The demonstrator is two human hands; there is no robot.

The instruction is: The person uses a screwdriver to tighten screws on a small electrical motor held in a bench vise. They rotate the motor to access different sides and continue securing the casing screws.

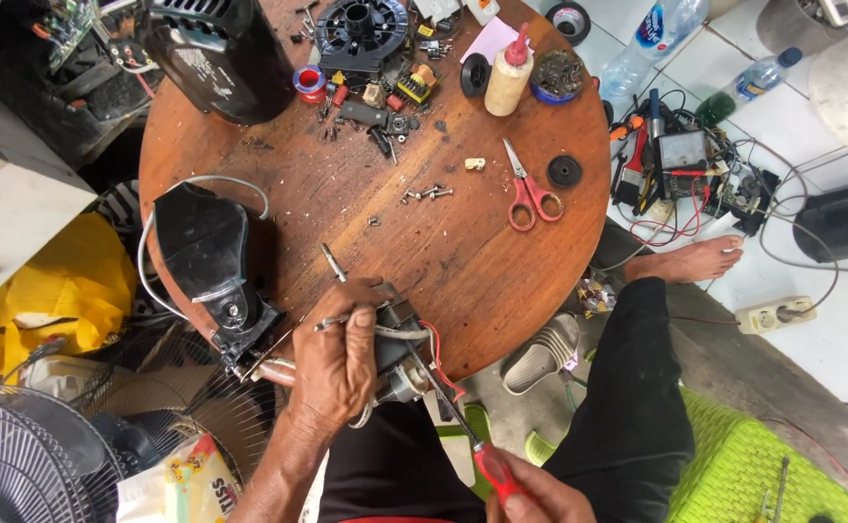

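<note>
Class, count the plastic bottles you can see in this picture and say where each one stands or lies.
3. A tan squeeze bottle with a red nozzle stands on the round wooden table; two clear water bottles lie on the tiled floor, upper right. Clutter may hide others.

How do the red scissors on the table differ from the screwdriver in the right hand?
The red scissors lie flat on the round wooden table, untouched; the screwdriver is gripped by the right hand and angled up toward the small motor that the left hand steadies. The scissors have two looped handles and short blades; the screwdriver has one straight handle and a long thin shaft. Both have red handles and metal working ends.
</note>
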